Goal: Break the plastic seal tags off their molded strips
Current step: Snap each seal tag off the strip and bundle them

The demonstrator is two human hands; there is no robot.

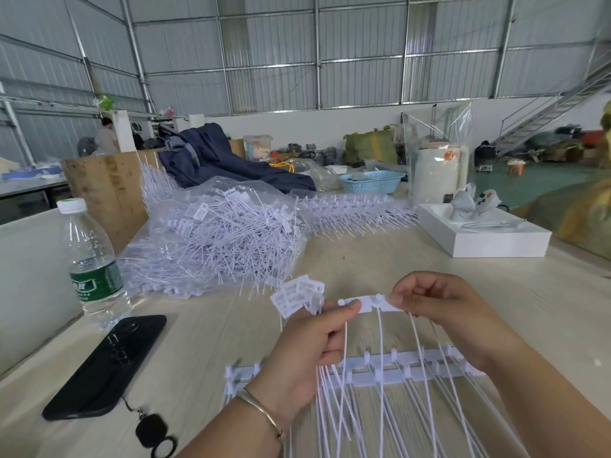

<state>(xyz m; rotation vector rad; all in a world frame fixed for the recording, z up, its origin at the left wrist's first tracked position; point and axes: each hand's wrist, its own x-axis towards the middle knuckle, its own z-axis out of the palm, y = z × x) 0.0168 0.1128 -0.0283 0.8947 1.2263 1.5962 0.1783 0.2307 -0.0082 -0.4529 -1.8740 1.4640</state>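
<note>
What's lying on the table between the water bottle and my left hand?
In the head view, a black phone lies between the water bottle and the left hand.

Big warehouse vibe: corrugated metal walls (360,51) are rising behind steel framing, daylight is bouncing off them. A metal staircase (549,110) is climbing at right over a green floor (515,183). Pale wood tabletop (380,259) is stretching up front.

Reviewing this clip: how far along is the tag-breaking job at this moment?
Done: a clear bag is heaped with loose tags, and the left hand grips a bunch of separated tags.
In hand: both the left and right hand pinch a tag on the molded strip.
Left: that strip's remaining tags, plus the unbroken strips stacked behind.
</note>
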